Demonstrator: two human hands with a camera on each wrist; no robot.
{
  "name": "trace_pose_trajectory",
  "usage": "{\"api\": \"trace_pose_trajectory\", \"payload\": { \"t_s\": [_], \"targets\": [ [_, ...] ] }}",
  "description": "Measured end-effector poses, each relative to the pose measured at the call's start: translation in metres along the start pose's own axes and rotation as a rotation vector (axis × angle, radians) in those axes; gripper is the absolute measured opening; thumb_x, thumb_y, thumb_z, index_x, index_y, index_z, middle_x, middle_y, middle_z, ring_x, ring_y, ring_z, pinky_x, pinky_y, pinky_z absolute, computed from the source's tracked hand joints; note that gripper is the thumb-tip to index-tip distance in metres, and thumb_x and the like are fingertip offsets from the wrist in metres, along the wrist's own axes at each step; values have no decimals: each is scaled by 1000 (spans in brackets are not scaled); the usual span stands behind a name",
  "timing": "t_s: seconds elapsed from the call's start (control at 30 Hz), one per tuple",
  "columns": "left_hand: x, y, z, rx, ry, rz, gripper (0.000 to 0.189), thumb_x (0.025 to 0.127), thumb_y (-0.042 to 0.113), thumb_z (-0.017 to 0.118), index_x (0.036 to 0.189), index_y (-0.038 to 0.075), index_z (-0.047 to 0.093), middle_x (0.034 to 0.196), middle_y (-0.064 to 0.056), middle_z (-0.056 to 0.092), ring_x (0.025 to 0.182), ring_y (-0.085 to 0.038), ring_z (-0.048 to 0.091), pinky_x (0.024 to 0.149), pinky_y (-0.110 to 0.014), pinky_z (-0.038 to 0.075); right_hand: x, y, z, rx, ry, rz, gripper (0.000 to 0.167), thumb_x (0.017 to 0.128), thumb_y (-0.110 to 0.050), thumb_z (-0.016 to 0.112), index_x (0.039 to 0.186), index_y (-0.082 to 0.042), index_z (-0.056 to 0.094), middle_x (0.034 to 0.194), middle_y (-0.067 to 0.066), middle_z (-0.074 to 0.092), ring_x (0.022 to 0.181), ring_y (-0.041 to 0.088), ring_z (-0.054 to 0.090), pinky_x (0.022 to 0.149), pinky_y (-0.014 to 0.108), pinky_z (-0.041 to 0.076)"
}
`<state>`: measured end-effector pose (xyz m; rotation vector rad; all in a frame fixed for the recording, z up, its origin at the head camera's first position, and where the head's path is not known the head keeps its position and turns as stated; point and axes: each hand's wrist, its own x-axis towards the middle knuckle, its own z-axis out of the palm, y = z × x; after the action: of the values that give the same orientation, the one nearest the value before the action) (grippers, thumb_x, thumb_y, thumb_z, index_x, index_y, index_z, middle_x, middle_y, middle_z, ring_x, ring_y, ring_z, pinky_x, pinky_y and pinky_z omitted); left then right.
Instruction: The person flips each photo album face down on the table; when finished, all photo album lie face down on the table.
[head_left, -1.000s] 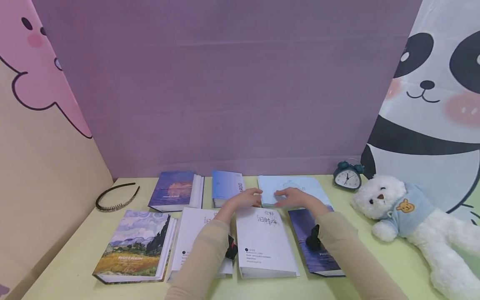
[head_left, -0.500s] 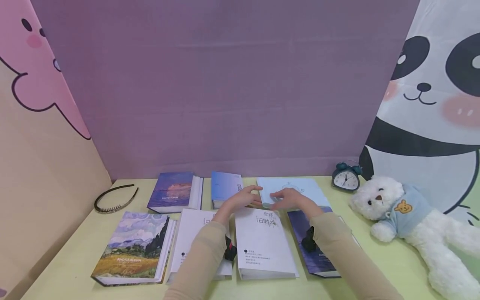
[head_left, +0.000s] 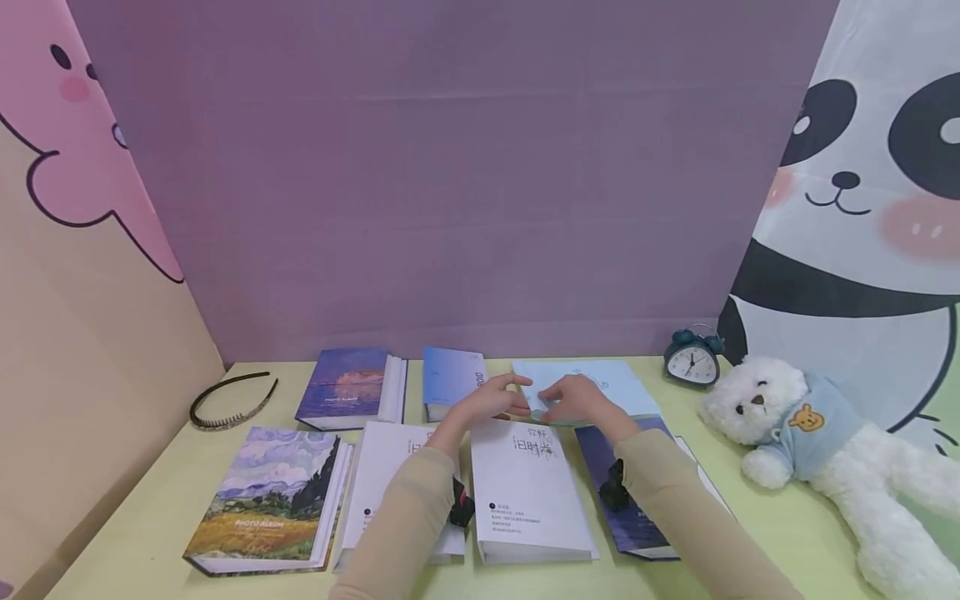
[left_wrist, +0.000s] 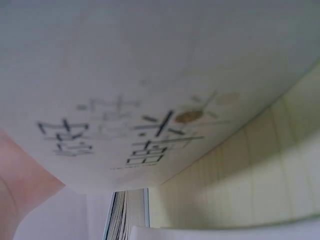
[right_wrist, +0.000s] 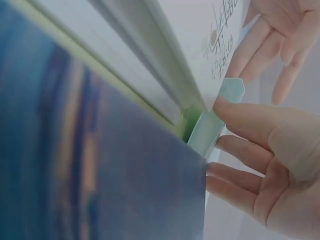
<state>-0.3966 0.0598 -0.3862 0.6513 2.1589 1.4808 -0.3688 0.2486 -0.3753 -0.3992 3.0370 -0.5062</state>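
Observation:
A pale blue album (head_left: 626, 387) with a whale-like drawing lies at the back right. My right hand (head_left: 588, 400) is at its front left corner, fingers spread over the cover. In the right wrist view, the thumb of my right hand (right_wrist: 280, 155) meets the album's pale green edge (right_wrist: 205, 135). My left hand (head_left: 491, 400) hovers by the album's left side, its fingers loosely bent and holding nothing. Just below both hands lies a white album (head_left: 528, 500) with dark lettering, its cover (left_wrist: 145, 100) filling much of the left wrist view.
Around them lie a purple album (head_left: 348, 387), a blue-violet album (head_left: 450, 379), a landscape album (head_left: 273, 500), another white album (head_left: 375, 475) and a dark blue album (head_left: 633, 508). A headband (head_left: 232, 412), alarm clock (head_left: 692, 362) and white teddy bear (head_left: 795, 425) flank them.
My right hand has shifted slightly left over the pale blue album's corner. My left hand has barely moved. The head view has tilted up a little.

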Motion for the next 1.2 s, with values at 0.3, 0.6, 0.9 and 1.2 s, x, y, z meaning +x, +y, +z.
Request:
{"api": "trace_pose_trajectory", "payload": {
  "t_s": [0.3, 0.6, 0.9, 1.2],
  "targets": [
    [3, -6, -1, -19, -2, 17, 45, 97, 17, 46, 141, 8, 40, 121, -15, 63, 109, -24, 63, 95, -43, 48, -4, 8, -4, 66, 35, -102, 36, 84, -18, 68, 115, 0, 66, 106, 16, 70, 96, 30, 66, 78, 40, 55],
    [2, -5, 0, -8, -34, 18, 46, 101, 23, 40, 143, 5, 36, 132, -15, 56, 120, -28, 55, 102, -45, 43, -6, 11, -9, 131, 135, -130, 29, 89, -16, 63, 113, -1, 68, 74, 8, 71, 39, 8, 25, 44, 23, 31],
    [6, -5, 0, -80, 16, 16, 47, 98, 18, 45, 140, -2, 40, 135, -18, 52, 126, -29, 49, 100, -43, 45, -9, 3, -9, 168, 163, -113, 29, 89, -19, 64, 114, -5, 68, 67, 10, 67, 39, 8, 25, 44, 23, 30],
    [4, -2, 0, -213, 65, 49, 46, 97, 17, 49, 139, 1, 43, 135, -15, 53, 126, -27, 50, 101, -43, 44, -15, -11, -18, 220, 118, -71, 41, 84, -24, 70, 115, 0, 59, 122, 23, 57, 109, 37, 57, 79, 42, 54]
  ]
}}
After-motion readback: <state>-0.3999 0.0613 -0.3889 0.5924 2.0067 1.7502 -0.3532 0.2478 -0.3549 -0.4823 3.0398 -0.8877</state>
